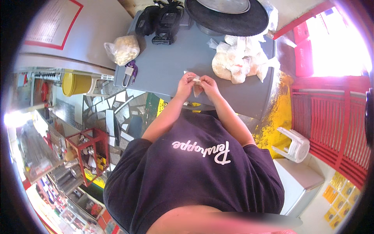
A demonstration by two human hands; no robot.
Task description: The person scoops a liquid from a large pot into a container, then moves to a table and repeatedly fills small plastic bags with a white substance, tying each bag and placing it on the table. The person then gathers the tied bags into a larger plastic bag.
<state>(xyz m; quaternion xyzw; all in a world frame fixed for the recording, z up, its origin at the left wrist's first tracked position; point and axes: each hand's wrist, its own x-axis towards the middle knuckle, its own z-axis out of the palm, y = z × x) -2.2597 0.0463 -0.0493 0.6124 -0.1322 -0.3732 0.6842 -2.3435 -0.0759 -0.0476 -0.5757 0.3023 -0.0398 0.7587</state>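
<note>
Both my hands meet over the near edge of a grey table (pixel 175 58). Between them is a small clear plastic bag (pixel 197 89) whose lower part hangs down with something brownish in it. My left hand (pixel 186 82) pinches the bag's top from one side, and my right hand (pixel 209 84) pinches it from the other. To the right on the table lies a heap of knotted plastic bags (pixel 233 63) with pale, grainy contents. A larger clear bag of cream-coloured pieces (pixel 127 49) rests at the table's left edge, beside a padlock (pixel 127 74) with a purple strap.
Black bags or cases (pixel 163 22) stand at the back of the table. A round black tray (pixel 230 17) with a metal lid or plate lies at the back right. A white plastic stool (pixel 296 147) is to the right, a yellow bucket (pixel 77 84) to the left, a red-framed rack (pixel 93 155) lower left.
</note>
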